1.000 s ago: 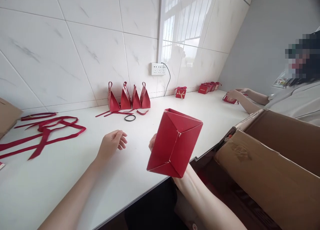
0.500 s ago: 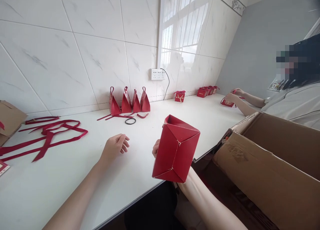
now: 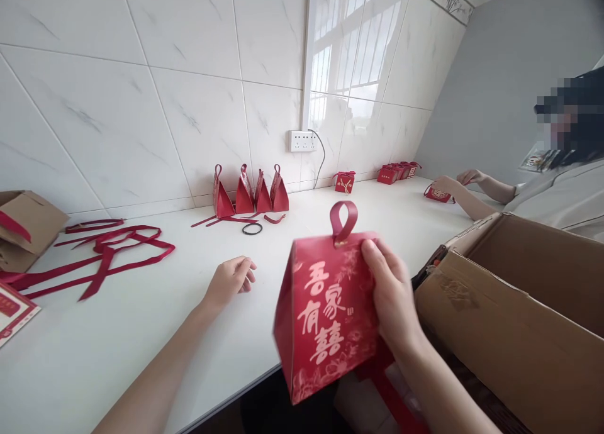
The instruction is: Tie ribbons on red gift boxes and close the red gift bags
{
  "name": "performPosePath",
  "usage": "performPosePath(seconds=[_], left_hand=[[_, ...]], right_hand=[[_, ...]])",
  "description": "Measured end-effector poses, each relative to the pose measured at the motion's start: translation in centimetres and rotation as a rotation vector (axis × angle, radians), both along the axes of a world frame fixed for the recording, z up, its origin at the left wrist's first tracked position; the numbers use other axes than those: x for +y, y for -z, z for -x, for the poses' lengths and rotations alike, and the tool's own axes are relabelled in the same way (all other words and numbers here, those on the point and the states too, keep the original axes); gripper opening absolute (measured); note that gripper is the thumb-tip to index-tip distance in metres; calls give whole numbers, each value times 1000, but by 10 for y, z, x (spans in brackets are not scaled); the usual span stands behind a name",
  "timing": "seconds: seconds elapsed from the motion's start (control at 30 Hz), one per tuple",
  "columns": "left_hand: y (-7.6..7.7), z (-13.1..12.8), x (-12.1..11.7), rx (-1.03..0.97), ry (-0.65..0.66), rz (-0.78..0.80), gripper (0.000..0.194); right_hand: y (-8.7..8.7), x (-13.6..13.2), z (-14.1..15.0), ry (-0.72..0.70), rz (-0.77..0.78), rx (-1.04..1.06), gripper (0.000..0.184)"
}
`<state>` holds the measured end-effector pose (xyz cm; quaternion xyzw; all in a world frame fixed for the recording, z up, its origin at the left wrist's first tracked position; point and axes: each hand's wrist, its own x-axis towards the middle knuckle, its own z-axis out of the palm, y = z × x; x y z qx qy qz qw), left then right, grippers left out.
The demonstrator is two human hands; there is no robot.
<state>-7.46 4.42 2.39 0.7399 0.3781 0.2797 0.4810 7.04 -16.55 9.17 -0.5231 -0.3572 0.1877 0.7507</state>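
Observation:
My right hand [image 3: 394, 292] grips a red paper gift box [image 3: 325, 314] by its right side, upright over the counter's front edge. Its printed face with pale characters and a red loop handle on top turns toward me. My left hand [image 3: 231, 280] rests on the white counter [image 3: 141, 333] to the left of the box, fingers loosely curled, holding nothing.
Several folded red boxes [image 3: 248, 195] stand by the tiled wall, with a black hair tie [image 3: 251, 229] before them. Red ribbons [image 3: 101, 258] lie at left near a cardboard box [image 3: 26, 223]. A large open carton [image 3: 519, 321] is at right. Another person's hands [image 3: 448, 183] handle a red box [image 3: 438, 194].
My right hand has turned the red box from bottom-facing to upright, so its printed front and loop handle now show, and it sits lower and closer. My left hand barely moved.

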Motion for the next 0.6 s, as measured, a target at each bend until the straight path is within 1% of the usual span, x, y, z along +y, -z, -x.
performPosePath(seconds=[0.07,0.13,0.17,0.23,0.33,0.5,0.53,0.6], left_hand=[[1,0,0,4,12,-7,26],[2,0,1,10,21,-21,30],[3,1,1,14,24,-27,32],[4,2,2,25,29,-33,33],[5,2,4,40,29,-44,33],[6,2,3,62,11,-67,33],[5,1,3,65,7,-69,33],[3,0,3,75,-6,-67,32]], right_hand=[[-9,-14,-2,87,26,-143,22],[-13,-25,-3,145,58,-246,24],[-14,-28,-3,164,71,-263,25],[-13,-33,-2,173,96,-256,25],[-11,-38,0,151,134,-221,26],[-15,-48,-3,122,148,-192,26],[-15,-50,-5,119,143,-160,25],[-11,-53,-13,81,107,-26,23]])
